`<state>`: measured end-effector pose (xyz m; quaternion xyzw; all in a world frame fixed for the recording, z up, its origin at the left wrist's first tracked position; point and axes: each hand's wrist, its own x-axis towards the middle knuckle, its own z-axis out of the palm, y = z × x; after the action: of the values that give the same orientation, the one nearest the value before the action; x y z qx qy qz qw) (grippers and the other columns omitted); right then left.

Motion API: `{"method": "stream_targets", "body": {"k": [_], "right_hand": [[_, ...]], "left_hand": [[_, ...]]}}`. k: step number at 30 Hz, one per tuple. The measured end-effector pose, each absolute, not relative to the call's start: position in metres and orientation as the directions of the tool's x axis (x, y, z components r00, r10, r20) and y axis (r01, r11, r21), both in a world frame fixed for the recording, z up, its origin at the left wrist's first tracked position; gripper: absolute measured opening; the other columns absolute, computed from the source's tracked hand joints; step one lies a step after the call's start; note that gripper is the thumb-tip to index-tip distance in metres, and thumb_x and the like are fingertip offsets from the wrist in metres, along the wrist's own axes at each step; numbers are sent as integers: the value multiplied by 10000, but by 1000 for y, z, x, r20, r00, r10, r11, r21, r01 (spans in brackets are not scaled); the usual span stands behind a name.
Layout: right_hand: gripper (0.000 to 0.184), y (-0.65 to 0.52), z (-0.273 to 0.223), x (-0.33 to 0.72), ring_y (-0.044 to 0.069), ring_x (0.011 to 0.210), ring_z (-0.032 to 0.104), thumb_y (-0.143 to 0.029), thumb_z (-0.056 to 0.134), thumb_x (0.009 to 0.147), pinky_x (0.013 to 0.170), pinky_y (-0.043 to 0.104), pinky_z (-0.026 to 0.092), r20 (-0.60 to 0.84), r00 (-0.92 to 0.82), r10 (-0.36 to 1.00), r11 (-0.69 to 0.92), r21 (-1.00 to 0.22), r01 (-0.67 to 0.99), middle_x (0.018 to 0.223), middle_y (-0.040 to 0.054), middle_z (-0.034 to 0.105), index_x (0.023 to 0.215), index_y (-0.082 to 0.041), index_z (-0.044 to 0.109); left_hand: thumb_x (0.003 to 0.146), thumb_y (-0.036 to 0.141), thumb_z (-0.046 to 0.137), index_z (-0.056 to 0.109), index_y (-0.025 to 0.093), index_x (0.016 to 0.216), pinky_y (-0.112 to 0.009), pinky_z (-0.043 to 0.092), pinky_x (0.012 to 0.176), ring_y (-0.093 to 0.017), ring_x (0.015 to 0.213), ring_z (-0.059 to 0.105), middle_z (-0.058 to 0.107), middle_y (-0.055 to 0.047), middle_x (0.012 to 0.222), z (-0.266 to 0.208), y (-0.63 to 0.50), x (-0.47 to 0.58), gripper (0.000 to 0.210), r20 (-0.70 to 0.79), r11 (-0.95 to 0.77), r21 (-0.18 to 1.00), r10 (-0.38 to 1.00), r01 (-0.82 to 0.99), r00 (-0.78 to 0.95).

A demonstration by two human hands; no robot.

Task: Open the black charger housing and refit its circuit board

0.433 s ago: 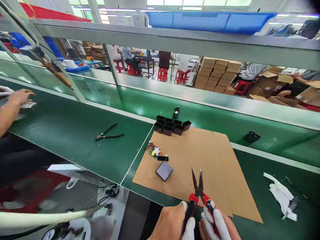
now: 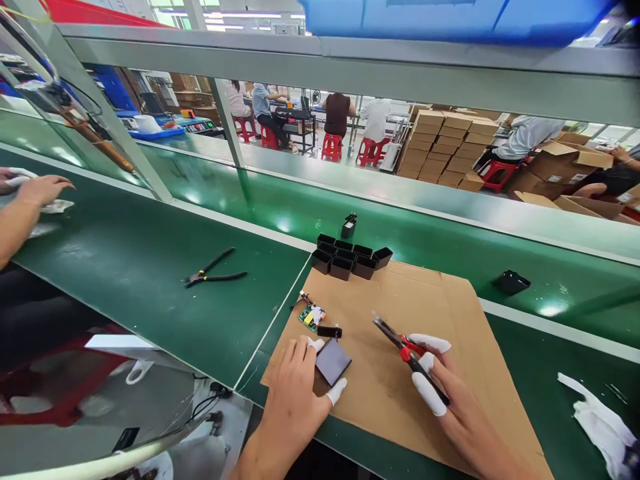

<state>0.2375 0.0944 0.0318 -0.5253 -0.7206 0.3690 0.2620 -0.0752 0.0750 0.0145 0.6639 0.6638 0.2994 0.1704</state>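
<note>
My left hand (image 2: pixel 295 387) has its thumb and fingers around the sides of a flat black case (image 2: pixel 333 362) with a greyish face, on the cardboard sheet (image 2: pixel 395 400). White finger cots cover some fingertips of both hands. In my right hand (image 2: pixel 445 383) are needle-nose pliers (image 2: pixel 404 348) with red and black handles, jaws pointing up and left over the cardboard. Whether the jaws hold anything is too blurred to tell. Just beyond the case lie a small black part (image 2: pixel 330 331) and a green circuit board (image 2: pixel 312 316) with yellow and white components.
Several open black housings (image 2: pixel 341 268) stand at the cardboard's far edge. Two more black units, one left (image 2: pixel 349 227) and one right (image 2: pixel 513 283), sit beyond. Cutting pliers (image 2: pixel 213 272) lie on the green bench at left, near another person's hand (image 2: pixel 45 192). White scraps (image 2: pixel 597 427) lie at right.
My left hand has left the pliers and moved left to the black case. The pliers, now in my right hand alone, have tilted left with their jaws closer together. The view has shifted slightly.
</note>
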Motion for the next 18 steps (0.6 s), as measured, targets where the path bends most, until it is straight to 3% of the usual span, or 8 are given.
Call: {"method": "stream_targets", "body": {"k": [2,5,8,10,12,14,16,18], "right_hand": [[285,109,41,244,283,1532,484,-514,471,1186,1311,567,417,-48,-381,923,225,-737,637,1677,107,424,1318,-318,630],[236,120,42,261,241,1453,539,-453,471,1194,1183,455,529,-51,-458,887,292,-707,644,1654,102,428,1146,-285,630],[256,126,40,282,230,1434,576,-391,491,1183,1081,369,603,46,-466,884,366,-688,626,1634,123,451,1002,-249,604],[264,128,40,295,223,1415,611,-361,511,1169,1060,338,633,97,-479,872,418,-656,628,1590,133,503,949,-239,592],[246,128,43,304,211,1379,653,-339,541,1150,1060,317,650,104,-522,847,468,-613,637,1552,133,552,936,-237,608],[242,128,47,308,216,1346,692,-325,583,1124,1039,305,669,100,-566,818,510,-580,635,1547,135,580,903,-233,619],[210,127,49,308,233,1322,724,-313,633,1095,1001,302,687,118,-586,802,538,-567,624,1555,139,597,901,-235,652],[146,127,50,307,239,1283,754,-293,672,1073,974,303,697,160,-580,799,557,-559,614,1513,139,639,939,-243,700]], "left_hand": [[875,218,833,721,237,1275,-586,615,991,-347,1119,683,679,-74,1151,18,81,-76,415,45,-23,759,999,651,-16],[883,250,844,702,336,1355,-526,626,1017,-296,1118,710,696,-48,1225,20,89,-74,501,-86,65,926,996,372,39],[881,357,896,690,373,1417,-628,564,1209,-347,1333,693,681,-85,1454,5,102,-71,575,-75,64,970,997,236,36],[872,430,923,711,364,1431,-744,421,1329,-406,1503,603,621,-122,1586,-9,109,-68,601,-16,17,969,1000,246,-6],[868,467,937,744,351,1422,-780,359,1349,-433,1575,547,627,-145,1602,-20,114,-65,598,40,-27,957,999,289,-38],[885,440,936,755,362,1425,-686,449,1326,-397,1561,585,679,-136,1557,-23,115,-62,574,93,-79,947,995,310,-32],[897,384,939,752,396,1432,-485,555,1270,-312,1484,670,725,-94,1506,-18,116,-57,567,143,-130,945,990,300,-21],[904,339,941,750,430,1433,-306,575,1214,-229,1412,721,750,-47,1470,-11,117,-53,569,187,-178,947,982,269,-11]]}}
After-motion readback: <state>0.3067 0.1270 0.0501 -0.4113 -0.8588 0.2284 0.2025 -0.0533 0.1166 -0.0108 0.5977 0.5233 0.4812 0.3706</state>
